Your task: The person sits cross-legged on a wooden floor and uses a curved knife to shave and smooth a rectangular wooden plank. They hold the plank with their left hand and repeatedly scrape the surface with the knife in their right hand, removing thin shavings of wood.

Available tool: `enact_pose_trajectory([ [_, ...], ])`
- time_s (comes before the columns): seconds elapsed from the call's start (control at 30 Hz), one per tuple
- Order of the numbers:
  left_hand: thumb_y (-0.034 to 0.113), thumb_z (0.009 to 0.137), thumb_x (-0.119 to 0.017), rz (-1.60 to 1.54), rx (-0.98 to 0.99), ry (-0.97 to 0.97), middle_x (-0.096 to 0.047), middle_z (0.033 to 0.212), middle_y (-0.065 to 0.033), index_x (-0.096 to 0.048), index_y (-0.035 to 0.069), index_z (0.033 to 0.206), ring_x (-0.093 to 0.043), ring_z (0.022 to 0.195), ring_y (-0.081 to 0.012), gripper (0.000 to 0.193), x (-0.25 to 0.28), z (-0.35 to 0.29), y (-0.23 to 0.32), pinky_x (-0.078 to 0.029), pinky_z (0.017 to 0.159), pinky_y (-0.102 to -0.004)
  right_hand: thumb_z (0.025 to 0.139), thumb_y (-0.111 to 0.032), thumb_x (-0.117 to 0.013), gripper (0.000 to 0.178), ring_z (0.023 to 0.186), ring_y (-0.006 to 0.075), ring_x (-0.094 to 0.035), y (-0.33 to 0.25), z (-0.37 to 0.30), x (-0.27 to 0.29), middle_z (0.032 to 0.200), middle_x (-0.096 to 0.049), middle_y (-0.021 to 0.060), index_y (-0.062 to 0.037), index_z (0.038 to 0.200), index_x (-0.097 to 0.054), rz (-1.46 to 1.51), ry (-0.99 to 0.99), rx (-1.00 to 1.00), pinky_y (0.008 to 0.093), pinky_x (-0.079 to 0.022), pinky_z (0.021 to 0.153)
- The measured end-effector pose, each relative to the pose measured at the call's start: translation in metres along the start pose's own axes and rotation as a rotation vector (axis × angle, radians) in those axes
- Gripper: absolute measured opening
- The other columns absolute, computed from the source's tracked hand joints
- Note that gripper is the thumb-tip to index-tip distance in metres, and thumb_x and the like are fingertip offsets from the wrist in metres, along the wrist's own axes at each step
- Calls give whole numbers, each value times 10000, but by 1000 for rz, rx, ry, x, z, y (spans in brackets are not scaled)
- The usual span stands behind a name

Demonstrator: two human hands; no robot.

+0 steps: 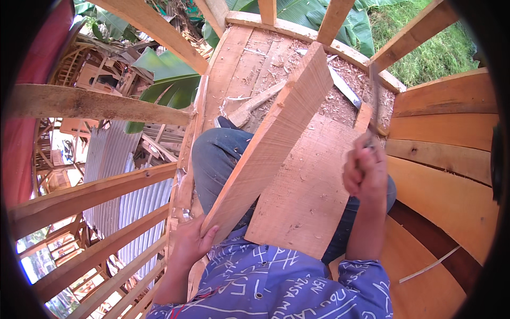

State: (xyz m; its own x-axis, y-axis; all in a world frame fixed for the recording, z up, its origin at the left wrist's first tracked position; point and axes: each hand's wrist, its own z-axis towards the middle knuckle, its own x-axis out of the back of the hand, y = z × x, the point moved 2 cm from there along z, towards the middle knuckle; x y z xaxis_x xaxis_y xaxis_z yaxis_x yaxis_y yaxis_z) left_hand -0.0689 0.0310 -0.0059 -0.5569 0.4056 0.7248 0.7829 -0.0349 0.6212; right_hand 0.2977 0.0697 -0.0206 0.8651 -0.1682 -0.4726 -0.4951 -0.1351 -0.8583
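My left hand (192, 239) grips the near end of a thick wooden plank (276, 133), thumb on its broad face. The plank stands on edge and slants away from me to the far right, past my left knee. A wide flat board (303, 186) lies across my lap, right of the plank. My right hand (365, 169) is raised over the right side of that board, its fingers closed round a long, thin, dark tool (375, 98). The tool points away from me. Motion smears it, so its exact kind is unclear.
Wood shavings (348, 109) litter the plank floor (241, 64) ahead, where a pale flat blade (344, 87) lies. A loose wood strip (255, 103) rests near my foot. Slatted rails (95, 199) line the left, curved boards (441, 175) the right, and upright posts (334, 21) the far edge.
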Motion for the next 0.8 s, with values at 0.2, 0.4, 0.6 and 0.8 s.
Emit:
enact_pose_trajectory([
  [0.2, 203, 818, -683, 9, -26, 10, -584, 649, -176, -618, 12, 864, -612, 601, -356, 207, 0, -2, 3, -470, 553, -397, 895, -150, -663, 158, 518, -1, -425, 27, 14, -37, 629, -503, -69, 3, 921, -633, -259, -113, -249, 193, -313, 452],
  [0.4, 200, 816, -691, 39, -38, -7, -570, 629, -167, -615, 21, 857, -606, 582, -341, 198, 0, -2, 1, -459, 534, -395, 865, -120, -700, 178, 550, -6, -423, 44, 11, -33, 643, -507, -86, 14, 973, -655, -330, 11, -96, 186, -313, 475],
  [0.6, 195, 813, -699, -7, -59, -2, -568, 613, -160, -616, 25, 869, -602, 564, -342, 197, 0, 1, -2, -453, 522, -390, 840, -107, -728, 182, 546, 13, -391, 54, 12, -40, 609, -479, -75, 18, 948, -653, -544, 165, 75, 198, -311, 488],
  [0.8, 191, 817, -698, -6, -51, -20, -577, 622, -165, -617, 28, 869, -610, 579, -340, 189, 3, 0, 4, -458, 527, -391, 822, -137, -756, 219, 529, 32, -399, 59, 13, -40, 558, -452, -28, 20, 919, -637, -710, 169, 256, 217, -324, 476],
])
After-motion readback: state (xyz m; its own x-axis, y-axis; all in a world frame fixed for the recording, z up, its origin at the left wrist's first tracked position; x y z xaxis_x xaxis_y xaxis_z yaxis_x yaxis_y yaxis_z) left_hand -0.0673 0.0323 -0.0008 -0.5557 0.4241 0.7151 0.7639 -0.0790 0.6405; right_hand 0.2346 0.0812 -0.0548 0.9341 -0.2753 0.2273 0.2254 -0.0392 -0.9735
